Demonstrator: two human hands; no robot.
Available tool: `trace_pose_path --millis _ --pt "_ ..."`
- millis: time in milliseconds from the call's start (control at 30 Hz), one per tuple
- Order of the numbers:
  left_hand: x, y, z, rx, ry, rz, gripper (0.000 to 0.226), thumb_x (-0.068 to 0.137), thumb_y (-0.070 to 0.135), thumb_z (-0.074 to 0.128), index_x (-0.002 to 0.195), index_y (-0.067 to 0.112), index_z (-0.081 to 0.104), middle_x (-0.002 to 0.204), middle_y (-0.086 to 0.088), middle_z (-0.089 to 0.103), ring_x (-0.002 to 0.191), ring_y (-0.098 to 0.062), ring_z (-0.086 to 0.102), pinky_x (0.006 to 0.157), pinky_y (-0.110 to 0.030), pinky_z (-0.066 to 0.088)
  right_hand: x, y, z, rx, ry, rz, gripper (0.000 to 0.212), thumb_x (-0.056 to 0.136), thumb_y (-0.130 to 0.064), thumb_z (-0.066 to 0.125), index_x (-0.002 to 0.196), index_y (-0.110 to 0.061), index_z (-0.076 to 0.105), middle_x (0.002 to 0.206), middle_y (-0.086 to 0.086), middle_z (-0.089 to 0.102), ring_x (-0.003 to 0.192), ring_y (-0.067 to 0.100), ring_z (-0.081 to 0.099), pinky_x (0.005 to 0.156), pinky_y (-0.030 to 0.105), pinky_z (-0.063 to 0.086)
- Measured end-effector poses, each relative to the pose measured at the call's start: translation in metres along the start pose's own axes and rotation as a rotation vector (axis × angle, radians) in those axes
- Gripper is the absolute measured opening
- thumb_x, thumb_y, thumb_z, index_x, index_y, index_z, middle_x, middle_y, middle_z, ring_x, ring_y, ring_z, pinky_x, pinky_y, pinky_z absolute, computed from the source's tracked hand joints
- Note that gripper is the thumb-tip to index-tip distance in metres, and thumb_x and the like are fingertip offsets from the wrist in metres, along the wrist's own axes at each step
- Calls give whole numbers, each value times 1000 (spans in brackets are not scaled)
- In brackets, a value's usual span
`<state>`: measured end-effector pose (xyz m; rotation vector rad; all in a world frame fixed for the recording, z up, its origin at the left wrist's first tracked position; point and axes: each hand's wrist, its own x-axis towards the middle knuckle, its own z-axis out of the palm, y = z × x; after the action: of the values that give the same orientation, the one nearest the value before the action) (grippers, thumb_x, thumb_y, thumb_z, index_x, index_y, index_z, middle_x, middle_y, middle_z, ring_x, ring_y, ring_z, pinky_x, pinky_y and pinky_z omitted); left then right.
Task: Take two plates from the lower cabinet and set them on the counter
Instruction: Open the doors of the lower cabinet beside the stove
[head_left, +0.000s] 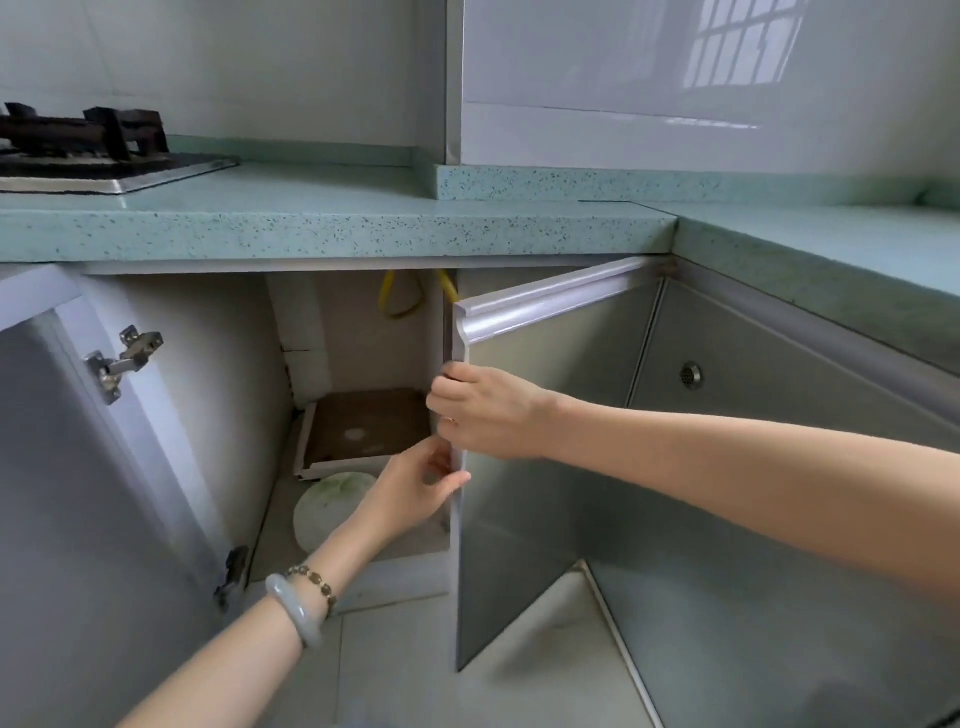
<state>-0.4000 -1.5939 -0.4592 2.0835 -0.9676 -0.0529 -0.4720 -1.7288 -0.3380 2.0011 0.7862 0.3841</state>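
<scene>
The lower cabinet stands open under the green speckled counter (332, 223). Its right door (545, 467) is swung partway out. My right hand (488, 410) grips that door's free edge from the outside. Just below it, my left hand (421, 488) holds the same edge with thumb and fingers. On the cabinet floor lies a pale round plate with a green pattern (327, 506), partly hidden behind my left wrist. I cannot tell whether more than one plate is stacked there.
The left door (93, 467) hangs wide open with its hinge (122, 361) showing. A brown board (363, 428) lies deep inside, a yellow hose (400, 296) loops above it. A gas hob (88, 150) sits at the counter's left. Another cabinet front (779, 467) runs along the right.
</scene>
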Motion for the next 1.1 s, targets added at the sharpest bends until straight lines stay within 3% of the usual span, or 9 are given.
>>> trace_pose_path --millis 100,233,367,467,567,733,867,967,1100 --pt "-14 28 6 99 -86 81 20 82 39 70 78 37 51 71 25 58 67 6 60 59 -7 41 -32 -3 -18 27 47 -54 7 85 -26 66 87 -26 72 97 -5 68 95 13 61 86 26 47" --pt "-30 57 24 102 -131 167 27 79 42 73 70 47 48 63 33 57 74 18 59 58 2 40 -69 -5 -48 67 6 -143 13 89 -25 61 97 -23 72 99 -4 67 97 14 59 87 26 48" --pt "-40 83 57 -31 -233 200 28 77 42 76 80 55 52 81 52 55 87 26 55 65 7 39 -105 -5 -76 147 -198 -250 6 84 -30 67 86 -25 71 93 -7 66 90 11 59 80 23 44" --pt "-39 109 90 -81 -386 181 20 81 41 72 84 54 57 80 42 63 86 17 62 69 -2 45 -141 -6 -85 168 -412 -276 13 88 -28 64 98 -21 68 104 -4 62 98 15 54 82 25 40" --pt "-34 142 119 -101 -441 259 16 88 31 67 102 38 63 94 24 68 86 6 65 79 -10 50 -176 -6 -89 189 -556 -246 20 89 -20 62 108 -16 65 113 1 59 108 20 50 92 31 44" --pt "-25 177 157 -121 -450 370 18 89 34 65 106 25 63 96 17 66 88 1 65 83 -20 55 -219 3 -94 225 -783 -172 18 86 -8 58 104 -9 63 113 8 58 113 27 47 90 35 42" --pt "-19 189 175 -136 -454 421 18 91 32 63 105 21 62 101 8 70 91 -5 67 84 -28 57 -245 4 -94 193 -842 -141 16 90 -8 53 102 -10 63 107 7 61 110 27 50 90 37 44" --pt "-17 195 184 -177 -471 438 21 90 30 64 107 17 62 105 6 70 94 -7 67 84 -27 56 -261 2 -93 182 -880 -105 21 90 -10 48 102 -10 66 105 5 64 108 27 53 94 38 44" --pt "-16 202 198 -183 -486 453 35 86 28 70 117 16 58 117 4 67 103 -6 65 84 -14 49 -276 0 -96 207 -955 -41 30 90 -12 40 105 -7 66 109 9 65 111 30 54 103 39 38"
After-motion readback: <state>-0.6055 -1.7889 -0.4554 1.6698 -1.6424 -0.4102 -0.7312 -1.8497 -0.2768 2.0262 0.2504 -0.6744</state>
